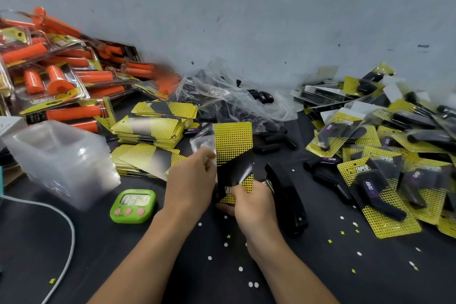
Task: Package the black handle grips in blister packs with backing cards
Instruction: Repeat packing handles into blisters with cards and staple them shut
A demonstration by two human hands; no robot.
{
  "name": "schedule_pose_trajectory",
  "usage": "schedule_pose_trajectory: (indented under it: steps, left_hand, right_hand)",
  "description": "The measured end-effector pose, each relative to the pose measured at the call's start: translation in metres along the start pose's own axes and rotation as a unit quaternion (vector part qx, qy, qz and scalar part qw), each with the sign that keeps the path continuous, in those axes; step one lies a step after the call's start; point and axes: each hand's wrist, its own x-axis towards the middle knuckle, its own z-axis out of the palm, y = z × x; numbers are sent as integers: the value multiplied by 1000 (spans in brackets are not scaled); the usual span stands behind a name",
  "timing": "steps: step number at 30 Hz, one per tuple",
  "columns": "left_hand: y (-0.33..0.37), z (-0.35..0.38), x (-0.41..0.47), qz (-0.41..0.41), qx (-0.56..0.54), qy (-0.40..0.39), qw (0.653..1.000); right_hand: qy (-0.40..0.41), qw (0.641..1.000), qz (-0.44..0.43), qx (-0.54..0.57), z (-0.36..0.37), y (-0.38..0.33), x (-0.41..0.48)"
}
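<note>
We hold one card (234, 153) upright at centre frame. Our left hand (190, 180) grips its left edge and our right hand (254, 205) pinches its bottom. One stapler (286, 200) lies just right, one timer (133, 205) left.

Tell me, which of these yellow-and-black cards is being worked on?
The card standing upright at centre, held by the left hand and right hand; the others lie flat in stacks to its left.

The card (234, 153) is showing yellow dotted with black, crossed by a black diagonal band. The timer (133, 205) is glowing green with pink buttons. The grips (37, 52) at left are shining orange, the stapler (287, 202) is lying black, and white and yellow specks (209, 257) are dotting the black table (172, 266).
</note>
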Motion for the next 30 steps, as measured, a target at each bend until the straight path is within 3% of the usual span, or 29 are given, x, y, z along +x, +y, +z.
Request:
schedule_pose_trajectory:
  steps: [3, 6, 8, 10, 13, 15, 17, 23, 26, 30]
  left_hand:
    - [2, -10, 6, -86, -79, 103, 988]
    - [0, -23, 14, -157, -200, 215, 943]
    - [1, -29, 13, -144, -267, 242, 922]
    - [7, -30, 6, -85, -239, 243, 936]
    - [16, -20, -8, 48, -79, 221, 971]
    - [22, -9, -15, 139, -4, 173, 975]
    - [26, -4, -20, 175, 22, 125, 976]
    - [19, -18, -18, 51, 116, 23, 992]
    - [18, -18, -17, 14, 51, -19, 998]
    - [18, -13, -13, -49, -28, 3, 998]
  right_hand:
    - [-20, 1000, 17, 17, 0, -2, 1]
    - [-30, 999, 23, 15, -1, -2, 3]
    - [-41, 999, 17, 26, 0, -4, 5]
    - [-51, 998, 1, 36, -1, -8, 3]
    - [-66, 997, -26, 18, -3, -11, 0]
    - [-66, 997, -34, 6, -7, -13, -1]
    - [-59, 998, -30, -16, -10, -15, 0]
    - [50, 991, -46, -116, -13, -16, -12]
    - [64, 974, -84, -202, -16, -24, -19]
    - [78, 891, -120, -430, -21, -40, -27]
